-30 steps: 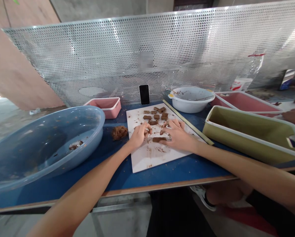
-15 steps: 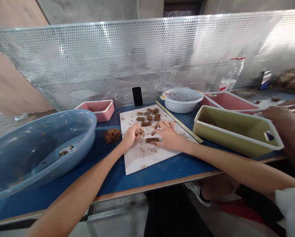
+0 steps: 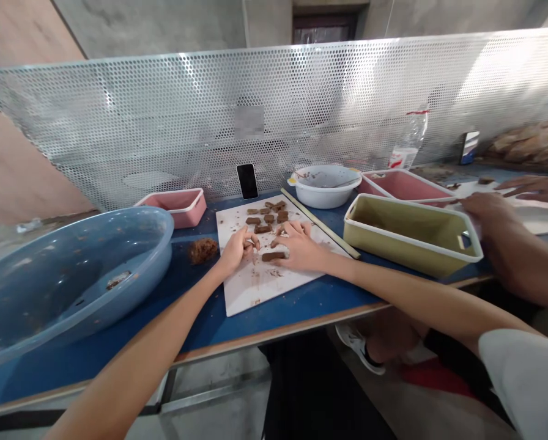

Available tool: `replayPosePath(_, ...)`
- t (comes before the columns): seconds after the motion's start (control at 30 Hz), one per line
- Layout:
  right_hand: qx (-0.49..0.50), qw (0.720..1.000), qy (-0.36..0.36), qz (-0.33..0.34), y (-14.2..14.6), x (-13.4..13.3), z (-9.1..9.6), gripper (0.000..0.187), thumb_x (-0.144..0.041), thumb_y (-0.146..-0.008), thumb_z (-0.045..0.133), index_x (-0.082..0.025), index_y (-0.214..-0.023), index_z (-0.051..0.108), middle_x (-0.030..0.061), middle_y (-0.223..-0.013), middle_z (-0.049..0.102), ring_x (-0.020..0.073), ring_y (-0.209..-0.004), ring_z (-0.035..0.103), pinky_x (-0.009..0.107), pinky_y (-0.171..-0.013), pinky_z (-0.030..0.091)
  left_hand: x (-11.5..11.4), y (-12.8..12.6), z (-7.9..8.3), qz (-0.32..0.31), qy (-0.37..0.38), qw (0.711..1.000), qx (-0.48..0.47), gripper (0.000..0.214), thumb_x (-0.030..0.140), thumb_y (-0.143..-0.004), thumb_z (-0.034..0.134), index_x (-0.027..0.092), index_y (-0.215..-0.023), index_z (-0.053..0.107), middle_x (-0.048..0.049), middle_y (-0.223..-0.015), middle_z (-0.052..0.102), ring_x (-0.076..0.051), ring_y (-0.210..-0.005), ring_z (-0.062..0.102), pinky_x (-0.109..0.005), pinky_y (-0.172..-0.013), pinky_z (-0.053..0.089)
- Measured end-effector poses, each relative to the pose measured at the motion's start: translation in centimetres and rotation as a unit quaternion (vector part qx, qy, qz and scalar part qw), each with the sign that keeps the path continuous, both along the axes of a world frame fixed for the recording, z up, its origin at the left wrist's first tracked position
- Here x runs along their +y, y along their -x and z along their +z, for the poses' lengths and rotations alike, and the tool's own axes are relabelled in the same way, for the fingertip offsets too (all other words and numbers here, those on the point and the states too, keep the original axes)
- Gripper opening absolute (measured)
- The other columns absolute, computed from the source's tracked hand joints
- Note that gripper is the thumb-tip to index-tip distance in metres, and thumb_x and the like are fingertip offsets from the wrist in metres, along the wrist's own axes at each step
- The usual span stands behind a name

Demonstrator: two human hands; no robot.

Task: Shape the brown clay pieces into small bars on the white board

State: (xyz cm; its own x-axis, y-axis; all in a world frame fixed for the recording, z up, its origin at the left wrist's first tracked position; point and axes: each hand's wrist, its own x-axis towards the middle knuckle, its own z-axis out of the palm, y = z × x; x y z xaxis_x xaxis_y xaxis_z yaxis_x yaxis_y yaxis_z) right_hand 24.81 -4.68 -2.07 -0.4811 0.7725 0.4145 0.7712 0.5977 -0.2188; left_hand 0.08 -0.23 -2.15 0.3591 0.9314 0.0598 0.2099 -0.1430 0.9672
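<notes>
A white cutting board (image 3: pixel 255 284) lies on the blue table (image 3: pixel 200 318). My left hand (image 3: pixel 235 248) rests on the board with fingers curled in a pinch on something small I cannot make out. My right hand (image 3: pixel 298 245) lies beside it, fingers bent over a brown dough strip (image 3: pixel 273 256) and touching it. Several cut brown pieces (image 3: pixel 267 217) sit at the board's far end. A brown dough lump (image 3: pixel 203 249) lies on the table left of the board.
A big blue basin (image 3: pixel 67 269) stands at left, a pink tray (image 3: pixel 175 205) behind it. A phone (image 3: pixel 247 181), white bowl (image 3: pixel 325 185), long stick (image 3: pixel 320 223), olive bin (image 3: pixel 411 235) and pink bin (image 3: pixel 405 184) stand around. Another person's hands (image 3: pixel 498 211) work at right. Perforated metal screen (image 3: pixel 164 116) behind.
The view has swung right and back, so everything sits further left in frame. Both hands stay at the dough strip on the board. The other person's hands have come into view at right.
</notes>
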Motion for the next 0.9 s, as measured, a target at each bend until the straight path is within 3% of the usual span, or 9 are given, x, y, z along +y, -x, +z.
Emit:
replayPosePath(0.7, 0.002, 1.0, -0.01, -0.015, -0.7, 0.4, 0.2, 0.056, -0.073, -0.092, 0.086, -0.026, -0.123, 0.081, 0.0155, -0.151, 0.061, 0.0449, -0.142, 0.05, 0.067, -0.118, 0.039, -0.7, -0.1, 0.6, 0.047, -0.022, 0.998, -0.033, 0.074, 0.081, -0.104, 0.036, 0.021, -0.07, 0.062, 0.0068, -0.043, 0.024, -0.011, -0.04, 0.017, -0.029, -0.05, 0.015)
replayPosePath(0.77, 0.001, 1.0, -0.002, 0.008, -1.0, 0.3, 0.5, 0.055, -0.072, -0.098, 0.08, -0.025, -0.127, 0.081, 0.0166, -0.152, 0.06, 0.0442, -0.141, 0.051, 0.067, -0.119, 0.039, -0.8, -0.1, 0.8, 0.049, -0.02, 0.998, -0.04, 0.073, 0.08, -0.105, 0.036, 0.021, -0.07, 0.061, 0.0071, -0.043, 0.023, -0.011, -0.04, 0.016, -0.028, -0.049, 0.015)
replayPosePath(0.9, -0.054, 0.989, 0.015, 0.133, -1.9, -0.2, 1.4, 0.049, -0.064, -0.115, 0.056, -0.035, -0.147, 0.079, 0.0164, -0.16, 0.056, 0.0418, -0.142, 0.051, 0.066, -0.117, 0.043, -0.8, -0.1, 1.0, 0.042, -0.005, 0.998, -0.053, 0.069, 0.072, -0.108, 0.035, 0.02, -0.071, 0.062, 0.0072, -0.043, 0.022, -0.01, -0.041, 0.014, -0.027, -0.05, 0.015)
